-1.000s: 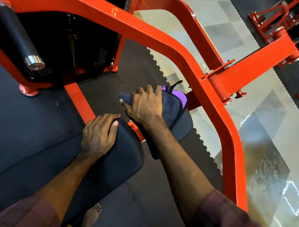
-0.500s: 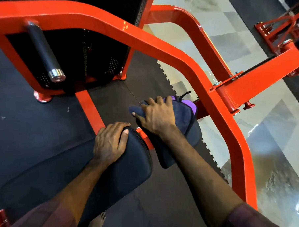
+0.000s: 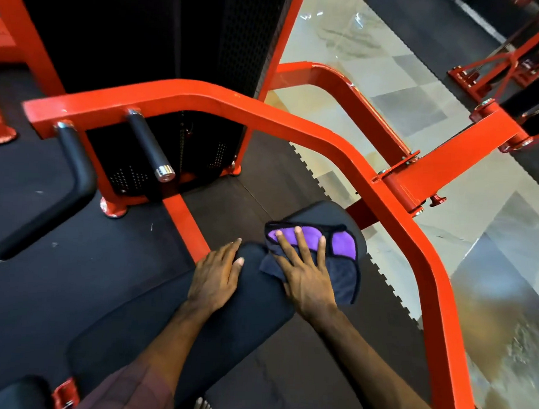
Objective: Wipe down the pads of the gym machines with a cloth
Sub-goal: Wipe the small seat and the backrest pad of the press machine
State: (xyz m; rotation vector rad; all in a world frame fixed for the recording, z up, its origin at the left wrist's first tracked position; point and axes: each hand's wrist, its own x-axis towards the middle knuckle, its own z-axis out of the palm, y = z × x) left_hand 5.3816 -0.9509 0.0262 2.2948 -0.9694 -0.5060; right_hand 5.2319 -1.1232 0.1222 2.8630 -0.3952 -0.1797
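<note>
A long black pad (image 3: 176, 333) of the red machine runs from lower left to the centre. My left hand (image 3: 217, 277) rests flat on its far end, fingers straight. Beyond it lies a smaller black pad (image 3: 323, 214). A dark blue and purple cloth (image 3: 337, 256) is spread over that smaller pad and the gap between the two. My right hand (image 3: 305, 271) presses the cloth down with straight, spread fingers. Part of the cloth is hidden under the palm.
A red steel frame bar (image 3: 341, 152) arches over the pads and drops at the right (image 3: 448, 320). Two black handles (image 3: 150, 146) (image 3: 75, 177) stick out at the left. A dark weight-stack housing (image 3: 145, 44) stands behind. Shiny floor tiles (image 3: 491, 260) lie to the right, and my bare foot (image 3: 202, 408) shows below.
The head has lifted, so the whole scene sits lower in view. My right hand has flattened and spread its fingers on the cloth, showing more purple. My left hand stays on the long pad.
</note>
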